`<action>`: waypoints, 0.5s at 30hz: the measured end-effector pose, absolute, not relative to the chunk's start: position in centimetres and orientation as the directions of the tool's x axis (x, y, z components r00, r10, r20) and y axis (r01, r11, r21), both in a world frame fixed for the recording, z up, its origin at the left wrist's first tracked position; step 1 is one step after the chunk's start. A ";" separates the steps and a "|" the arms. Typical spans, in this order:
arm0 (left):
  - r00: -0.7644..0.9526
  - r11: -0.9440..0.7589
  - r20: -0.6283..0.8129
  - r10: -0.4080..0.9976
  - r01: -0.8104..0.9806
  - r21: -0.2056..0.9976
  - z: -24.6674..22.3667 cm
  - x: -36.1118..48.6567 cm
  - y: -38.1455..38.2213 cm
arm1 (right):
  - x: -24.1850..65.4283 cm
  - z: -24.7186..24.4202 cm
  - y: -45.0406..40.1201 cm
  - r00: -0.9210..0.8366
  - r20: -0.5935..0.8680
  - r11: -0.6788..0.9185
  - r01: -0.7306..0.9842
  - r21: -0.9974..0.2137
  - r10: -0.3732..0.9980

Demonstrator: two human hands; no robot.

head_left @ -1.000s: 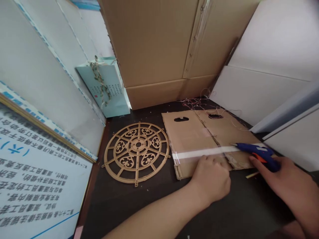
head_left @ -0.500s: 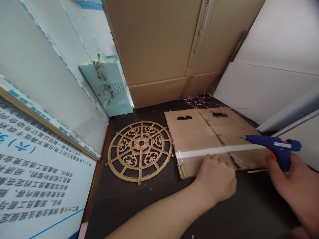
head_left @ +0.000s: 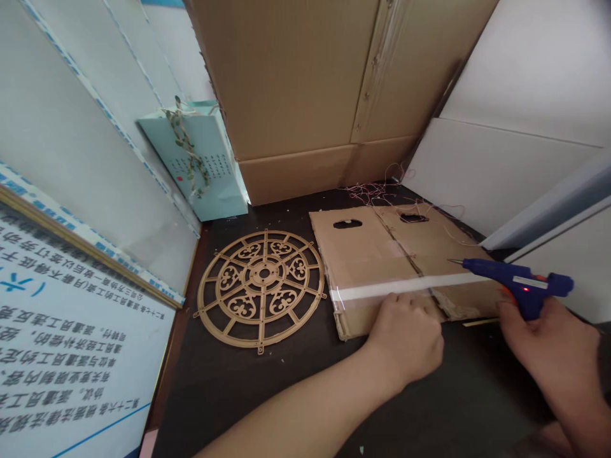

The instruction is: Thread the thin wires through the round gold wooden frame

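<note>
flat cardboard, centre right of frame: judged light, fairly stiff, liable to bend at the central seam; best held by its outer edges. left hand at its near edge, fingers curled; cannot tell whether they grip anything. wooden lattice disc, just beside it, lower centre left: likely brittle, to be kept unpressed. right hand, lower right, fingers closed round blue glue gun; nozzle presumably hot. thin wires cross the far edge, snag risk.
</note>
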State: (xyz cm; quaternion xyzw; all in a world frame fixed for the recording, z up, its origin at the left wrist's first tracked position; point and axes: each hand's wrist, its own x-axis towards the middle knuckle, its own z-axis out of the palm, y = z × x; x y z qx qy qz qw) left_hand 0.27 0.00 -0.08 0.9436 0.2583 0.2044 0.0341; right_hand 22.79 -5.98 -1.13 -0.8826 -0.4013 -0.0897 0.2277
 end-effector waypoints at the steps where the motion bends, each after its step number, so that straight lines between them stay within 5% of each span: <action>1: 0.783 -0.865 0.371 0.500 0.472 0.169 -0.1 0.3 0.0 | 22.8 -1.1 -5.9 0.662 0.339 -0.574 0.749 -0.331 0.669; 10: 0.794 -0.864 0.341 0.503 0.468 0.185 -0.1 0.2 0.1 | 22.1 -1.1 -5.2 0.700 0.344 -0.624 0.714 -0.319 0.625; 15: 0.795 -0.862 0.331 0.508 0.466 0.202 0.2 0.2 0.2 | 21.8 -1.2 -5.3 0.750 0.334 -0.605 0.659 -0.447 0.570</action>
